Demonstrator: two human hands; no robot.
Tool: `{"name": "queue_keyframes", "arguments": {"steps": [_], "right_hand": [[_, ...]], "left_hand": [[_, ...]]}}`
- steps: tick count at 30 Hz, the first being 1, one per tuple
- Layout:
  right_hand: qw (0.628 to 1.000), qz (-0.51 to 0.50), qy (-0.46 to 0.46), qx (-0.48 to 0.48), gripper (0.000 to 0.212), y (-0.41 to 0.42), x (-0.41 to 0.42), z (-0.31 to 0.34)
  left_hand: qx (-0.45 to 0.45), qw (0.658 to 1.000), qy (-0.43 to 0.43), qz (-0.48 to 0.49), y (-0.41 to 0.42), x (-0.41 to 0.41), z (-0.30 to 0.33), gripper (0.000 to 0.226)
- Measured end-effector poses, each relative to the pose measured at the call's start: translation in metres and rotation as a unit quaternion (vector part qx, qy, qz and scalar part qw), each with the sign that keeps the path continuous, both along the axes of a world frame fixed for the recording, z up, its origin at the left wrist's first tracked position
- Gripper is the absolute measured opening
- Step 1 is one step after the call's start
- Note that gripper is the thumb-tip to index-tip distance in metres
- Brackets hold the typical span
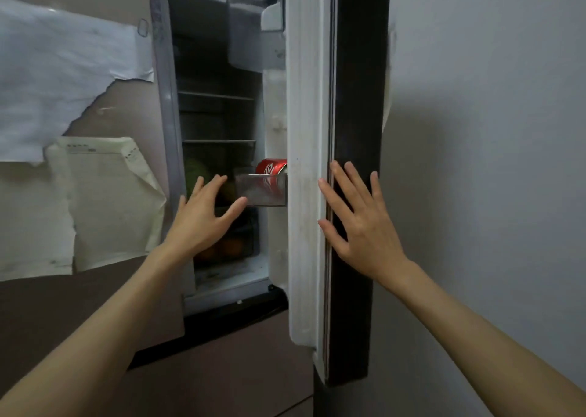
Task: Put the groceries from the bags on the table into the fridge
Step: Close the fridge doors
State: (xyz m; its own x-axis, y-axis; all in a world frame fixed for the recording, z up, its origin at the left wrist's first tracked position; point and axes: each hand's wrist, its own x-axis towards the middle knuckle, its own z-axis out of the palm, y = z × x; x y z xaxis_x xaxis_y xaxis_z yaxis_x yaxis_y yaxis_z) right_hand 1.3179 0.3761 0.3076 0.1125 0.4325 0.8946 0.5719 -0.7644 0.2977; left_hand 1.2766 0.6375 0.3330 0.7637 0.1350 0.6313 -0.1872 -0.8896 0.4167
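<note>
Head view: fridge (218, 125) stood part open, its door (306, 163) edge-on w/ a red can (269, 167) in the clear door bin (261, 190). Left hand (203, 217) was at the opening, fingers spread, holding nothing. Right hand (361, 220) lay flat on the door's dark outer side, fingers apart. Green & orange produce inside was too dim to identify.

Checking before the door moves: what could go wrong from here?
The left hand sits in the fridge opening while the right hand rests on the door edge; swinging the door shut could pinch the left fingers. The red can lies tilted in the door bin, so a hard swing might jolt it out.
</note>
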Motion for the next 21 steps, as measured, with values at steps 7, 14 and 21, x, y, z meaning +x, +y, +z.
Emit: {"name": "queue_keyframes", "arguments": {"steps": [7, 14, 21], "right_hand": [[0.993, 0.105, -0.012, -0.046, 0.053, 0.074, -0.024, -0.001], [0.992, 0.121, 0.003, -0.042, 0.051, 0.149, -0.025, 0.000], [0.981, 0.130, 0.142, -0.010, 0.061, 0.220, 0.010, -0.004]], "left_hand": [[0.119, 0.981, -0.116, 0.101, 0.054, -0.022, -0.024, 0.058], [0.138, 0.960, -0.138, 0.199, 0.097, -0.042, -0.029, 0.057], [0.218, 0.936, -0.110, 0.254, 0.152, -0.047, -0.030, 0.062]]}}
